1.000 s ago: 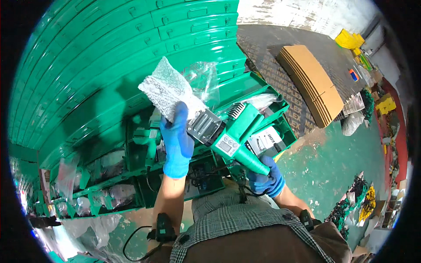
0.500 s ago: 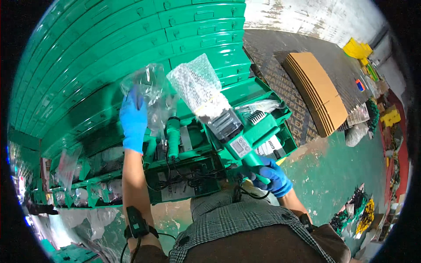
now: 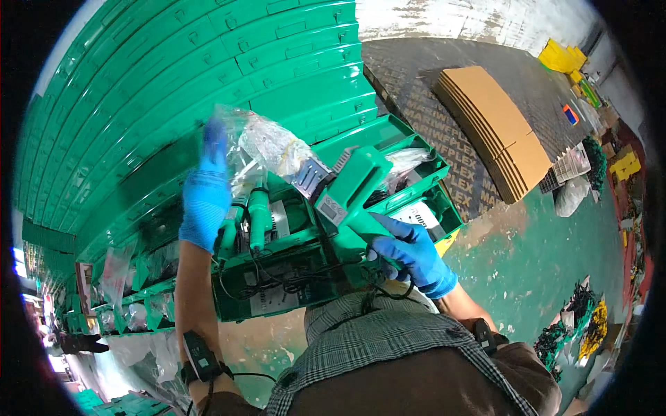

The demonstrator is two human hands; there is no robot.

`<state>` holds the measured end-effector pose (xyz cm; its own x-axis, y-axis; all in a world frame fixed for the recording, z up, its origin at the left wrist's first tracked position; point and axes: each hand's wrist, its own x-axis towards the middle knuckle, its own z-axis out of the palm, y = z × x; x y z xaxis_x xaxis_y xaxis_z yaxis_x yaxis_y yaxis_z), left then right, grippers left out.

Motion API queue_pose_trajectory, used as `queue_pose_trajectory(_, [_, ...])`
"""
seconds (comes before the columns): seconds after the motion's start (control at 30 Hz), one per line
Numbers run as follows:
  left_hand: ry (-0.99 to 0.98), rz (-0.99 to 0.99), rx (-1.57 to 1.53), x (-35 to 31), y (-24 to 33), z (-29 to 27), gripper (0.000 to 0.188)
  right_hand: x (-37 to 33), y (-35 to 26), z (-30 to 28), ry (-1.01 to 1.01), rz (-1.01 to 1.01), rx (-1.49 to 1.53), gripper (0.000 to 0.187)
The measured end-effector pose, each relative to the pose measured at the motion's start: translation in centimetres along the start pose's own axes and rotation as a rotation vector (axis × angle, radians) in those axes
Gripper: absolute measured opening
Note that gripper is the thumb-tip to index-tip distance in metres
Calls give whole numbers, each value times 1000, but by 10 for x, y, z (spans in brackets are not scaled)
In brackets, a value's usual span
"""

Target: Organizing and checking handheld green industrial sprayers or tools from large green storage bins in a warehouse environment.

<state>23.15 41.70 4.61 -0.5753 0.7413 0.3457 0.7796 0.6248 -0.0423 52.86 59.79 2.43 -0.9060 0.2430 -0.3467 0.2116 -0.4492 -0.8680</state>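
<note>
My right hand (image 3: 420, 259), in a blue glove, grips the handle of a green corded power tool (image 3: 359, 182). The tool slants up and left, and bubble wrap (image 3: 274, 147) covers its far end beyond a slotted grey metal section. A clear plastic bag (image 3: 241, 165) hangs from my blue-gloved left hand (image 3: 207, 197), whose fingers are closed on it and partly blurred. The wrapped end meets the bag; whether it is inside its mouth I cannot tell. Below lie open green metal cases (image 3: 393, 130) and a second green tool (image 3: 259, 218) with black cord.
Stacked green cases (image 3: 173, 62) rise along the far left. Flat brown cardboard sheets (image 3: 496, 132) lie on a dark printed board (image 3: 395, 69) at right. Black, green and yellow bundles (image 3: 576, 326) rest on the green floor. More cases holding plastic-wrapped items stand at left.
The tool has tilted and shifted left, bringing its bubble-wrapped end against the plastic bag. My left hand has risen slightly with the bag. The view has turned a little.
</note>
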Motion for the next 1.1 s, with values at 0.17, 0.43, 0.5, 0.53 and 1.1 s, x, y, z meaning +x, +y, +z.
queue_pose_trajectory(0.17, [-12,288,263,2,83,6,69,3,-12,-16,-69,-63,-88,50])
queue_pose_trajectory(0.43, [143,149,-782,-41,182,16,90,28,-23,-2,58,-104,-8,52])
queue_pose_trajectory(0.5, [161,51,-902,-18,159,9,83,32,-5,-13,208,-211,-372,56])
queue_pose_trajectory(0.53, [160,43,-924,-10,144,11,80,31,8,-19,214,-178,-431,59])
queue_pose_trajectory(1.1, [-98,611,-203,-18,171,-47,52,10,-9,-17,195,-130,-191,49])
